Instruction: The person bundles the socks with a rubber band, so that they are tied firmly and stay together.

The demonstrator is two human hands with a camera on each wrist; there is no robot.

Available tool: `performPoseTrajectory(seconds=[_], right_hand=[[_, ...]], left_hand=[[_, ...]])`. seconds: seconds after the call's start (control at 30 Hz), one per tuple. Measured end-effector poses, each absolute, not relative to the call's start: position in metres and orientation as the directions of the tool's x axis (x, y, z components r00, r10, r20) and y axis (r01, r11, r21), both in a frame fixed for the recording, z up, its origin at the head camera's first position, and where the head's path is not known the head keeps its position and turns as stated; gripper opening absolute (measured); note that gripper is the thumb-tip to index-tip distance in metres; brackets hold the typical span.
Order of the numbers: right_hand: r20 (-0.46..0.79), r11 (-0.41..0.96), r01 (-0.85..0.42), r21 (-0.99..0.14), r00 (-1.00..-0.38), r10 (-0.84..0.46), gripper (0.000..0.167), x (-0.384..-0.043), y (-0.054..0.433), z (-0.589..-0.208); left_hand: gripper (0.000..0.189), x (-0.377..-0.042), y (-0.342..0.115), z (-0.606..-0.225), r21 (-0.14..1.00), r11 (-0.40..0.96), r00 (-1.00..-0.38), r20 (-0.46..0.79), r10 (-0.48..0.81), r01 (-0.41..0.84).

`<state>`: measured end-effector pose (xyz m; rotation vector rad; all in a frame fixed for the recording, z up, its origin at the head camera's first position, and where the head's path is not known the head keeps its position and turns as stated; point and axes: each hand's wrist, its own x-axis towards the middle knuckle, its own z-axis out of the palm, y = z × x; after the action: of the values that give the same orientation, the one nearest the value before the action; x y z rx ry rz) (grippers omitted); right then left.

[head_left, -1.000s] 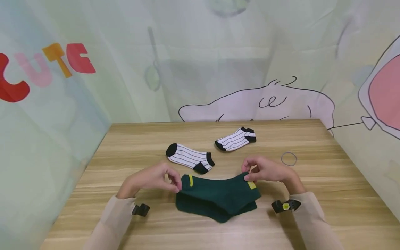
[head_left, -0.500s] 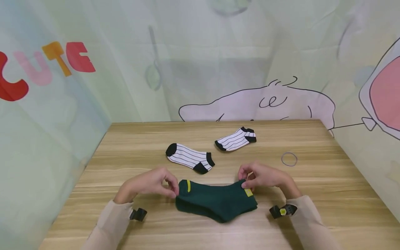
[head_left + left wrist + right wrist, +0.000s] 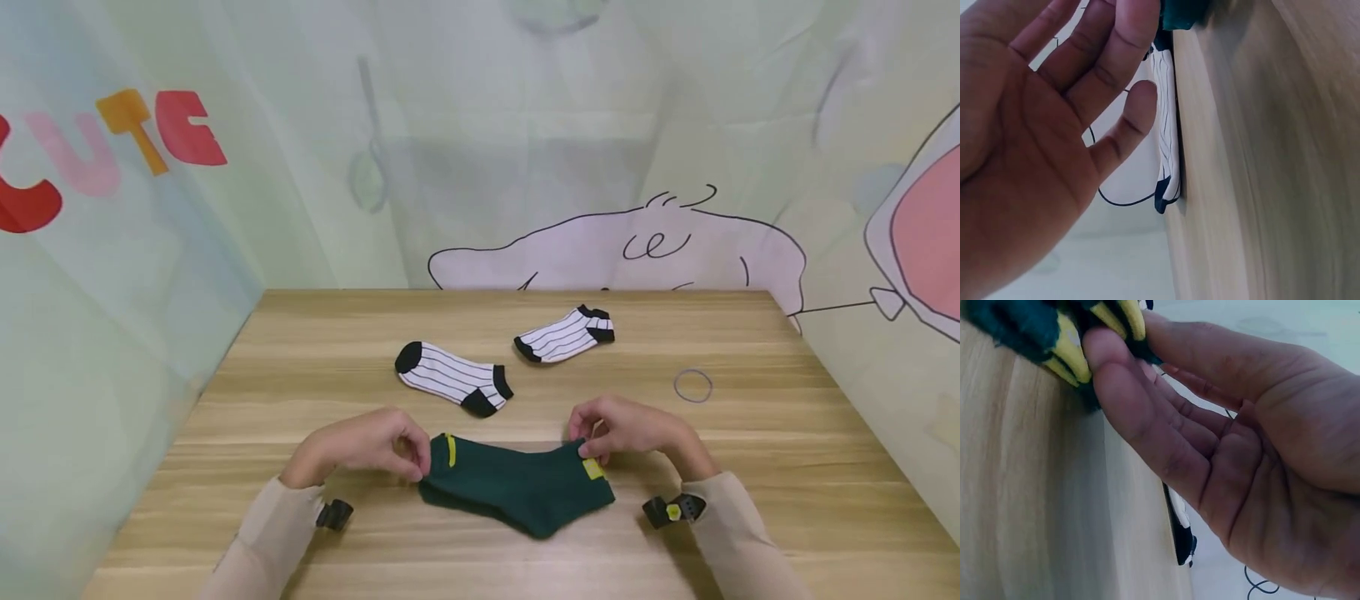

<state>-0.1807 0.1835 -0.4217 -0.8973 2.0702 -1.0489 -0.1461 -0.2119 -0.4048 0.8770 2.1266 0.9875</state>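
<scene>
A dark green sock (image 3: 517, 475) with yellow marks is stretched between both hands near the front of the table. It lies over a second green layer, whose edge shows only along the lower left. At the left end, beside a yellow stripe, my left hand (image 3: 378, 443) pinches the fabric between thumb and fingers. My right hand (image 3: 630, 425) pinches the cuff corner by the yellow patch (image 3: 592, 468). In the right wrist view, the yellow-marked green fabric (image 3: 1019, 325) shows two layers, with the thumb and fingertips at the cuff.
Behind the green sock lie two white striped socks with black toes and heels, one on the left (image 3: 450, 375) and one farther back (image 3: 562, 335). A thin ring (image 3: 693, 386) lies to the right on the wooden table (image 3: 780, 433). A printed cloth (image 3: 480, 167) hangs behind.
Both hands have come down and slightly nearer the front with the upper green sock. It now lies almost flat over the lower one, which showed more before.
</scene>
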Motion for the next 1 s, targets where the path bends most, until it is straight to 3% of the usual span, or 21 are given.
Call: performPoseTrajectory(seconds=[0.63,1.0], right_hand=[[-0.117,0.514,-0.453,-0.728,-0.657,-0.745,0.008,-0.203,0.19,-0.415],[-0.166,0.578,-0.403,-0.709,-0.701,-0.693,0.007,-0.214,0.195,-0.415]], left_hand=[[0.003,-0.164,-0.198,-0.408,0.777,0.517,-0.589,-0.242,0.771,0.359],[0.011,-0.176,-0.194,-0.411,0.786,0.492,-0.583,-0.213,0.784,0.374]])
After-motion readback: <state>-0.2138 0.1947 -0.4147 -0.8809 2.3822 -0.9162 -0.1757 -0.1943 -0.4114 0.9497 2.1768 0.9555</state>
